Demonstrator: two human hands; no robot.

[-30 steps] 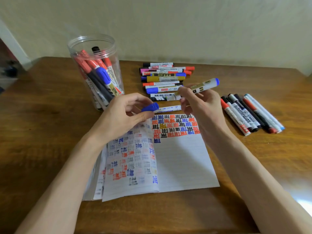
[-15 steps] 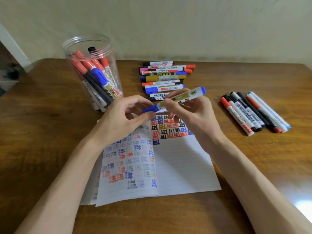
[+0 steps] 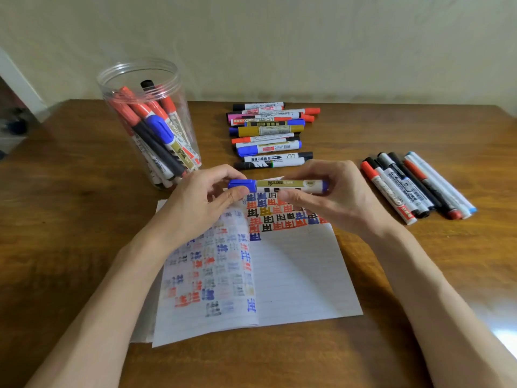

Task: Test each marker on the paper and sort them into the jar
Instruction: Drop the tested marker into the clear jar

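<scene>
A blue marker (image 3: pixel 282 185) with a gold and white barrel lies level above the top of the paper (image 3: pixel 296 273), its blue cap (image 3: pixel 242 185) seated on the left end. My left hand (image 3: pixel 201 205) pinches the cap. My right hand (image 3: pixel 333 194) grips the barrel's right part. The lined paper carries rows of blue, red, black and gold test marks. A clear plastic jar (image 3: pixel 145 119) stands upright at the back left, holding several red, blue and black markers.
A stack of several markers (image 3: pixel 268 133) lies behind my hands at the table's centre back. Another row of several markers (image 3: pixel 414 186) lies to the right. The wooden table (image 3: pixel 70 233) meets a pale wall at the back.
My right hand turned the uncapped marker level and brought it to the cap in my left hand. The cap now sits on the marker's tip.
</scene>
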